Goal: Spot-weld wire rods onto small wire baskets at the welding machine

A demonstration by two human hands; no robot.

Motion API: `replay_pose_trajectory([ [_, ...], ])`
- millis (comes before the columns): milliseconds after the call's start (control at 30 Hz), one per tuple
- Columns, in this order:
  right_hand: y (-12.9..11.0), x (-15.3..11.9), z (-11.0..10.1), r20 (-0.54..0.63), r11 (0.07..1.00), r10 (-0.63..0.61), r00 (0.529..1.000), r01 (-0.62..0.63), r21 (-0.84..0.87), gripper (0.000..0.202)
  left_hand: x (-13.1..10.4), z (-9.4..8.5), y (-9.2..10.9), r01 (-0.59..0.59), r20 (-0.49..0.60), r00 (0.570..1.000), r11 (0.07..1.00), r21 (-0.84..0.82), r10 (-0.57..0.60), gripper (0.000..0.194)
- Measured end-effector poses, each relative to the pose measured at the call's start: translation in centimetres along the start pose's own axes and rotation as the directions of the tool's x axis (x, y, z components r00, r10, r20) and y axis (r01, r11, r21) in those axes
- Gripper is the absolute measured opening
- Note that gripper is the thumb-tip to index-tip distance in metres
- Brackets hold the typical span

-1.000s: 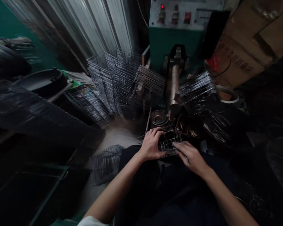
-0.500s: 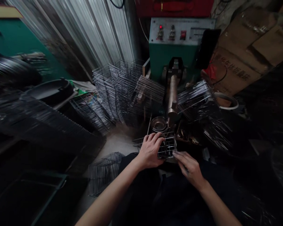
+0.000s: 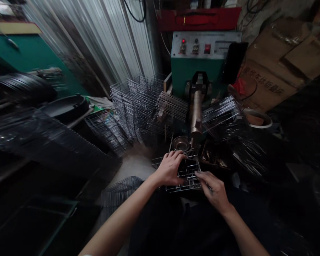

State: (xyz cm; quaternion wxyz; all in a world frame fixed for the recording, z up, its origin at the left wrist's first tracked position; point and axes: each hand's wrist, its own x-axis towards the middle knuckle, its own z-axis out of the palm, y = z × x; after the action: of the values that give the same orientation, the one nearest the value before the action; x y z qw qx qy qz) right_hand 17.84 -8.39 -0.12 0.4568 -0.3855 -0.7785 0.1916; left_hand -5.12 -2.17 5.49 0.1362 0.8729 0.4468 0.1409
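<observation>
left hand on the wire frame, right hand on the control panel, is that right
No: in the head view the right hand is at the right edge of the wire frame, not on the control panel. The left hand is on the frame.

The grid [image 3: 190, 173] is silvery, patterned with crossing lines. The machine [image 3: 194, 65] is green, its panel [image 3: 201, 45] grey with 1 red lamp [image 3: 183, 41]. The carton [image 3: 268, 95] is brown, with dark lettering.

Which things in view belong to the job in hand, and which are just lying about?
In the job:
wire frame, held by the left hand
right hand, at its edge
probably the green machine and wire stacks

Seemingly lying about:
cardboard
black basin
red plastic
</observation>
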Motion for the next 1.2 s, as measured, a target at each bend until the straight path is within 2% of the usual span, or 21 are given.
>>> replay_pose_trajectory([
  [167,0.1,1.6,0.6,-0.076,0.998,0.059,0.995,-0.056,0.039,0.033,1.5,-0.8,-1.3,-0.027,0.014,1.000,1.000,0.008,0.026,0.082],
  [333,0.6,2.2,0.9,-0.095,0.997,0.073,0.993,-0.069,0.043,0.029,1.9,-0.8,-2.2,-0.052,0.023,0.998,0.998,0.024,0.052,0.087],
  [867,0.8,3.2,1.1,-0.104,0.998,0.057,0.993,-0.052,0.047,0.029,2.2,-0.6,-3.0,-0.009,0.034,0.999,1.000,0.013,0.009,0.088],
  [1200,1.0,3.4,1.2,-0.114,0.994,0.093,0.989,-0.086,0.063,0.023,2.6,-0.6,-3.1,-0.045,0.027,0.999,0.999,-0.025,0.046,0.081],
])
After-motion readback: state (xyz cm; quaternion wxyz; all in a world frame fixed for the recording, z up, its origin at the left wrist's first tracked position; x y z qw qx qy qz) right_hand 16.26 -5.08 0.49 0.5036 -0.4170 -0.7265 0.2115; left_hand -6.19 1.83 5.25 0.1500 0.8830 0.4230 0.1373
